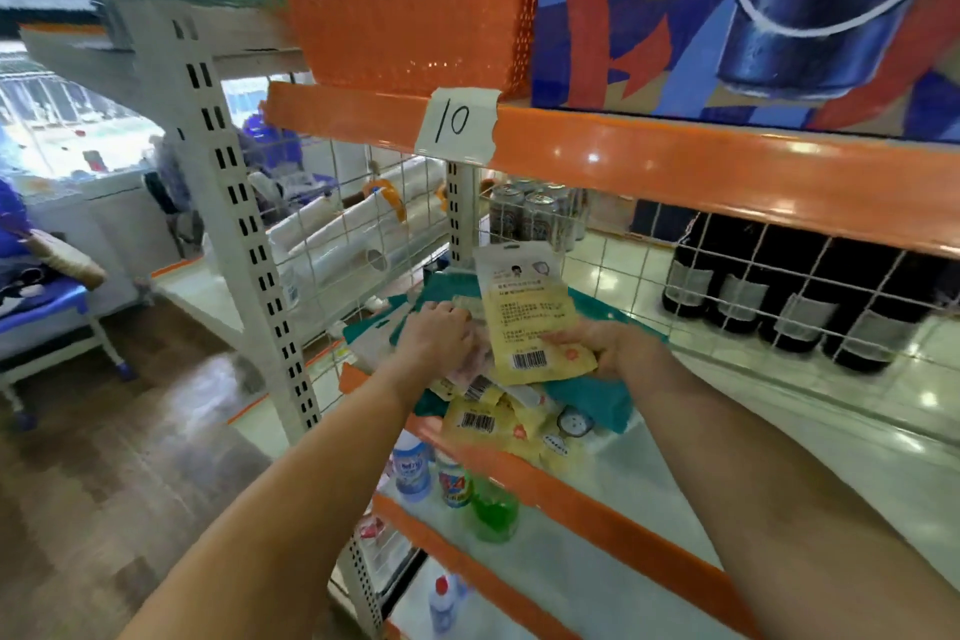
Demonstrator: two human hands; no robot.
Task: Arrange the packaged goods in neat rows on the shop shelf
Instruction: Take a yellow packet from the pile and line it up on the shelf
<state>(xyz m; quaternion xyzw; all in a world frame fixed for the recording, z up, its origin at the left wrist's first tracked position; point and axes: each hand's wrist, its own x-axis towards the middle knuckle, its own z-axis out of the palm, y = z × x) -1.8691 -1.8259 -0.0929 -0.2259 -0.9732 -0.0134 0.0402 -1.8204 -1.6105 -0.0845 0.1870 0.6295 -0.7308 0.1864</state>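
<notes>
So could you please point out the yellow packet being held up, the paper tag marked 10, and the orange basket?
yellow packet (530,322): head view, middle of its printed back.
paper tag (457,122): head view, on the handwritten 10.
orange basket (410,21): head view, front perforated wall.

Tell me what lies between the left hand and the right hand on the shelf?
In the head view, the yellow packet stands between the left hand and right hand, which holds it, over a heap of packets.

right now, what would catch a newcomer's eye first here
Probably the yellow packet held up mid-shelf by the right hand, with the left hand on the messy pile of packets below it. Next, the orange basket on the top shelf and the paper tag marked 10 taped on the orange shelf edge beneath it.
</notes>
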